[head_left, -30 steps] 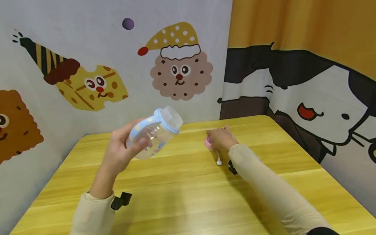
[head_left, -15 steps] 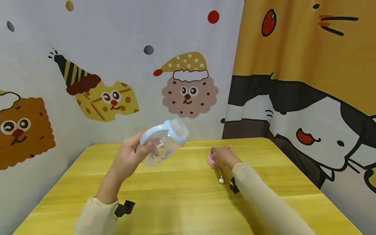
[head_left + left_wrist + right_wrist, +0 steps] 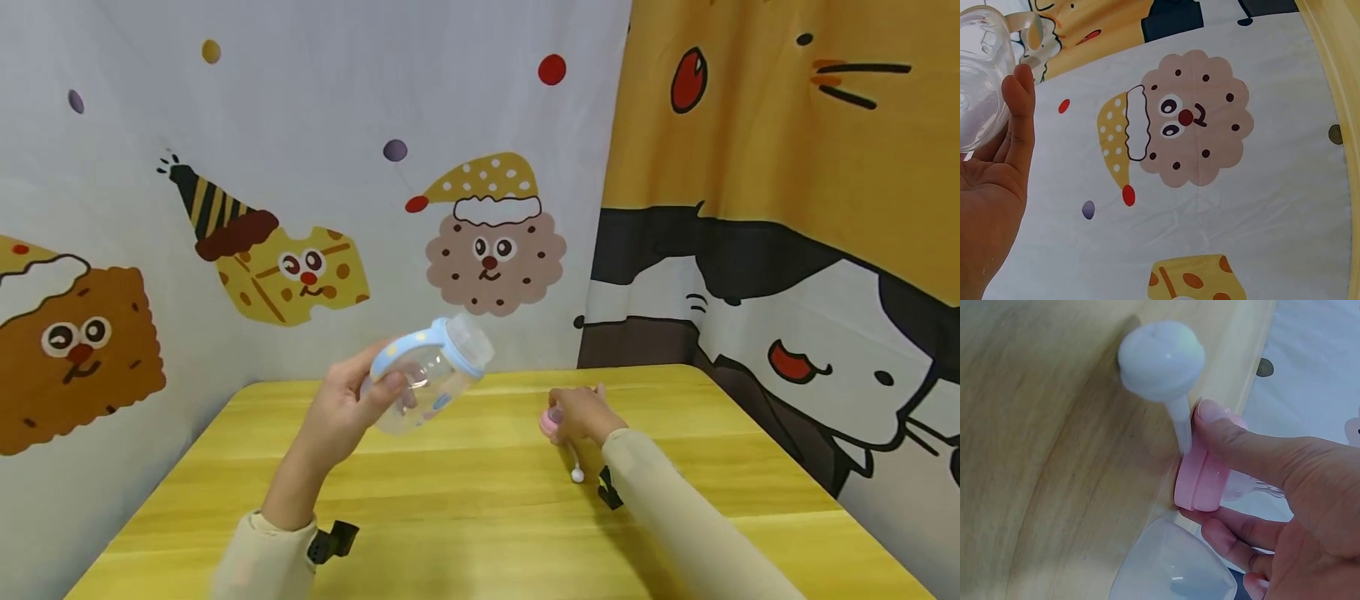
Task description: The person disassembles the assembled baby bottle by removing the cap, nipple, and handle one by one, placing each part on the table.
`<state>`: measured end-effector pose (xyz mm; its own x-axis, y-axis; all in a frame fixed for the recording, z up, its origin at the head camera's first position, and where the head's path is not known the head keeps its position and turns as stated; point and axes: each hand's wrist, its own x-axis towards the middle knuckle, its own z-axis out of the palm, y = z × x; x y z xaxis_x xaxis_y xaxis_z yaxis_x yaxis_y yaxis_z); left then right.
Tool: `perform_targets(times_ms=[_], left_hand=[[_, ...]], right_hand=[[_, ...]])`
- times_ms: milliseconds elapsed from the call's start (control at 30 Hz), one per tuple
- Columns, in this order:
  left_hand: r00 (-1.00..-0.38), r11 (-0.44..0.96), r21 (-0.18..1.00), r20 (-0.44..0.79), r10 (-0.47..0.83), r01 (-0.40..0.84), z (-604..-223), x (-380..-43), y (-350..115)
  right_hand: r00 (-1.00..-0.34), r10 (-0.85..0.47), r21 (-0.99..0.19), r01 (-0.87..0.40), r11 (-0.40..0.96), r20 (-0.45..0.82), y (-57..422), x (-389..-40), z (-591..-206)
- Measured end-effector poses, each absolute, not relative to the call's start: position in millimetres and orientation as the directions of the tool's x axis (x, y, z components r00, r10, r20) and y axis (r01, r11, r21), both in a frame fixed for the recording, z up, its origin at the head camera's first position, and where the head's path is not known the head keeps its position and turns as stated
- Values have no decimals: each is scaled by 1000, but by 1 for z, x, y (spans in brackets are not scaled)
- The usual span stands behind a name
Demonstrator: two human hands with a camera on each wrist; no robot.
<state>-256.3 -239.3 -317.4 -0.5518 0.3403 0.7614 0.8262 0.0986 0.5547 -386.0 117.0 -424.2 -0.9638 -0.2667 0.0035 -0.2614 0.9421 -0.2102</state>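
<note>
My left hand (image 3: 341, 421) grips a clear baby bottle (image 3: 429, 385) with a blue dotted handle, held tilted above the table, its open neck pointing up and right. In the left wrist view the bottle's clear base (image 3: 982, 87) shows beside the fingers. Over at the right, my right hand (image 3: 588, 412) pinches a pink bottle-top ring (image 3: 1200, 481) between thumb and fingers, close to the tabletop. From the ring runs a thin straw ending in a white ball (image 3: 1161, 360). Just beside the fingers lies a translucent dome cover (image 3: 1172, 565); in the head view the hand hides it.
Both hands work over a yellow wood-grain table (image 3: 450, 517). Behind it hangs a white curtain (image 3: 315, 192) with cartoon biscuits and cheese, and an orange curtain (image 3: 720, 150) with a cow-like print is at the right. Black wrist cameras (image 3: 333, 542) sit on the sleeves.
The head view has tilted upward, so the table and hands appear lower. Both hands keep the same holds, on the bottle and the pink ring, with little other movement.
</note>
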Motion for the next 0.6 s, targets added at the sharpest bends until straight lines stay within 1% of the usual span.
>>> perform_targets(times_ms=[100, 300, 467, 600], left_hand=[[-564, 96, 568, 754, 338, 817, -318, -253, -240], [-544, 73, 560, 754, 367, 825, -312, -254, -234], [-544, 79, 554, 767, 341, 829, -313, -253, -236], [-553, 97, 553, 773, 311, 828, -315, -253, -239]], right_hand=[[-965, -264, -217, -258, 942, 1, 116, -385, -424], [-967, -253, -243, -242, 939, -15, 123, -384, -422], [-967, -255, -253, -242, 937, -21, 123, -389, -422], [-967, -255, -282, -239, 929, -22, 121, -389, -424]])
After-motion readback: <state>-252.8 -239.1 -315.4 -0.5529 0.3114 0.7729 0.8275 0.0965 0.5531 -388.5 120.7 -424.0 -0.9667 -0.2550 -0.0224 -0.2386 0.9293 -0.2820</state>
